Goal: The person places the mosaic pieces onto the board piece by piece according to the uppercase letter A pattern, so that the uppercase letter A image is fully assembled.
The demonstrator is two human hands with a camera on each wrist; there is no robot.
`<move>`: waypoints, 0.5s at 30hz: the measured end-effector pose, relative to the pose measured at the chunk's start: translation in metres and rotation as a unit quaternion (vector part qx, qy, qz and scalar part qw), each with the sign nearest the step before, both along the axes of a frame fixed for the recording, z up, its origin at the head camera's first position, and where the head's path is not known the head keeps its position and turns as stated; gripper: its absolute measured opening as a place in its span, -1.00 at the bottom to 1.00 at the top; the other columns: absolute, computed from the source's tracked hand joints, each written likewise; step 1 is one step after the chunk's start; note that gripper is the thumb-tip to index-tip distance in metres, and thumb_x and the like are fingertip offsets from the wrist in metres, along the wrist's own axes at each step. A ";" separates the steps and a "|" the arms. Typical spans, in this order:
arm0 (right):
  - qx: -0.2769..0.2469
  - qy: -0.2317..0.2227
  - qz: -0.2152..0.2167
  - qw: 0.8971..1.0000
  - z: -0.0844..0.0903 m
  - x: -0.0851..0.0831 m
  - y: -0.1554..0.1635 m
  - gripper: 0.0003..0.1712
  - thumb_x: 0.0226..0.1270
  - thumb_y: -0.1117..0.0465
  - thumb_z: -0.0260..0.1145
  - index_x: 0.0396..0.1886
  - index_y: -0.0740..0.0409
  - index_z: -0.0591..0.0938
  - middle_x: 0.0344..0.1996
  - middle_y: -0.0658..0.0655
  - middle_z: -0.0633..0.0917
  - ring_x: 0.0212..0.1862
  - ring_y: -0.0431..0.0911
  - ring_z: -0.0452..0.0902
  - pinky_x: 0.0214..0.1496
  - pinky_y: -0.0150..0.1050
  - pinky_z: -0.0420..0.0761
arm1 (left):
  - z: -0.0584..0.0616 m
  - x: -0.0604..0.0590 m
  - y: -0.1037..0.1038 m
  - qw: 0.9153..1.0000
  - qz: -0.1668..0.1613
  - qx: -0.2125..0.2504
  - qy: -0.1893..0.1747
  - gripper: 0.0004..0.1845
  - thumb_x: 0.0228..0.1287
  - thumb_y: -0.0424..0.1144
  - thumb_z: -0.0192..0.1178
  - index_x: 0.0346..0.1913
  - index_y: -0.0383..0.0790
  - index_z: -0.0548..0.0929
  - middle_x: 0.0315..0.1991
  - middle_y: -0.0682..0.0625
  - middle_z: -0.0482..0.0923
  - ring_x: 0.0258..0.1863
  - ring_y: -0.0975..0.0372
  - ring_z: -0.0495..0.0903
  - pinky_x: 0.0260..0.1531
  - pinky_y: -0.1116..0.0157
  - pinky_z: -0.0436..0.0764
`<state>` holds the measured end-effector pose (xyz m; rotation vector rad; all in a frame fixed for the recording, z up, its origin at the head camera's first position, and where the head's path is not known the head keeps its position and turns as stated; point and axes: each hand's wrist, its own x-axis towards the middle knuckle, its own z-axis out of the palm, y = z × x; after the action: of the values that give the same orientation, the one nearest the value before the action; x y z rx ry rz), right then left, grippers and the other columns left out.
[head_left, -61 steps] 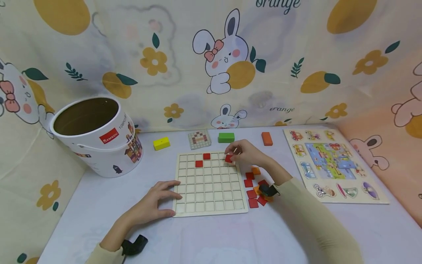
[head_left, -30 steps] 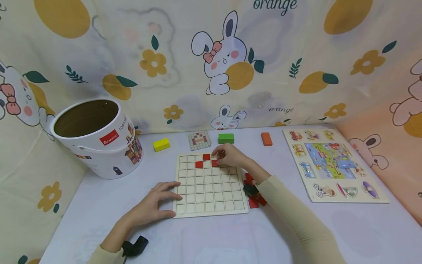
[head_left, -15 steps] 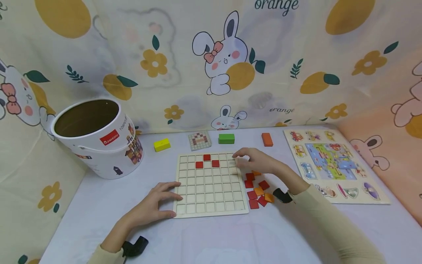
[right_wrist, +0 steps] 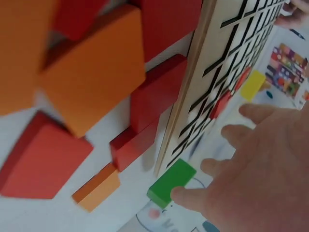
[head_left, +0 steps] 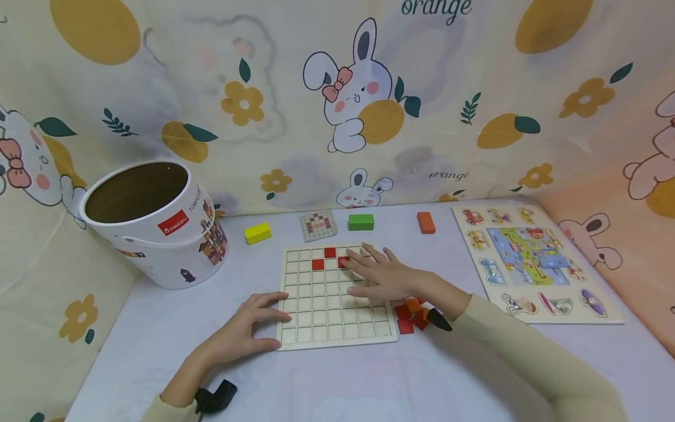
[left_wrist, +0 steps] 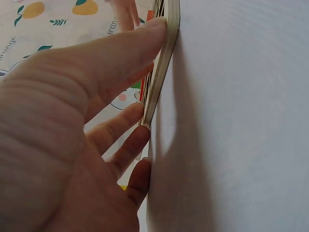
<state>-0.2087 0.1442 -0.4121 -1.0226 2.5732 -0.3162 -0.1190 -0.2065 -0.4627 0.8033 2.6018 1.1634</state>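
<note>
Grid board (head_left: 316,305), both hands flat on it

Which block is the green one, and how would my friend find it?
Start at the wooden grid board mid-table, then look past its far edge toward the bunny curtain. The green block sits there between the small pattern card and the orange block; it is the only green piece.

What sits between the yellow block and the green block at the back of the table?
In the head view, a small pattern card lies between the yellow block and the green block; otherwise bare table.
</note>
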 end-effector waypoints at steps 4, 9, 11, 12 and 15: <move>0.011 0.002 -0.009 1.000 -0.003 -0.004 -0.008 -0.10 0.46 -0.42 -0.14 0.60 -0.02 0.08 0.60 0.04 -0.02 0.58 0.18 -0.36 0.45 0.38 -0.29 | -0.002 0.000 -0.001 1.000 -0.002 -0.001 0.004 -0.57 0.07 -0.01 0.49 0.05 0.12 0.71 0.44 -0.03 0.30 0.41 -0.09 0.20 0.29 -0.31 0.18; 0.026 -0.001 0.006 1.000 -0.008 -0.005 -0.010 -0.10 0.45 -0.41 -0.09 0.60 -0.03 0.10 0.60 0.01 -0.01 0.59 0.15 -0.33 0.45 0.37 -0.30 | -0.003 0.000 -0.002 1.000 -0.001 -0.002 0.005 -0.56 0.08 0.02 0.47 0.06 0.13 0.70 0.45 -0.02 0.29 0.41 -0.09 0.20 0.29 -0.32 0.17; 0.009 0.007 0.004 1.000 -0.007 -0.004 -0.007 -0.11 0.47 -0.35 -0.03 0.60 0.03 0.10 0.60 0.06 0.01 0.59 0.17 -0.31 0.45 0.37 -0.27 | -0.003 0.000 -0.002 1.000 -0.001 -0.003 0.004 -0.56 0.08 0.02 0.47 0.06 0.13 0.70 0.45 -0.02 0.29 0.41 -0.08 0.20 0.29 -0.32 0.17; -0.004 0.013 0.002 1.000 -0.005 -0.003 -0.004 -0.12 0.48 -0.31 0.00 0.59 0.06 0.12 0.59 0.10 0.02 0.58 0.18 -0.29 0.45 0.38 -0.25 | -0.003 0.000 -0.002 1.000 -0.001 -0.004 0.003 -0.57 0.09 0.02 0.47 0.06 0.13 0.70 0.45 -0.02 0.29 0.41 -0.08 0.20 0.29 -0.32 0.18; -0.051 0.019 -0.016 0.998 0.002 -0.001 0.012 -0.21 0.47 -0.14 0.18 0.53 0.15 0.26 0.56 0.23 0.11 0.56 0.25 -0.19 0.45 0.39 -0.15 | -0.001 0.000 -0.001 1.000 -0.001 -0.007 0.003 -0.57 0.09 0.02 0.47 0.07 0.13 0.70 0.45 -0.01 0.29 0.41 -0.07 0.21 0.29 -0.31 0.18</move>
<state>-0.2095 0.1560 -0.4104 -1.0323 2.6340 -0.4455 -0.1193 -0.2071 -0.4641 0.8077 2.6103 1.1416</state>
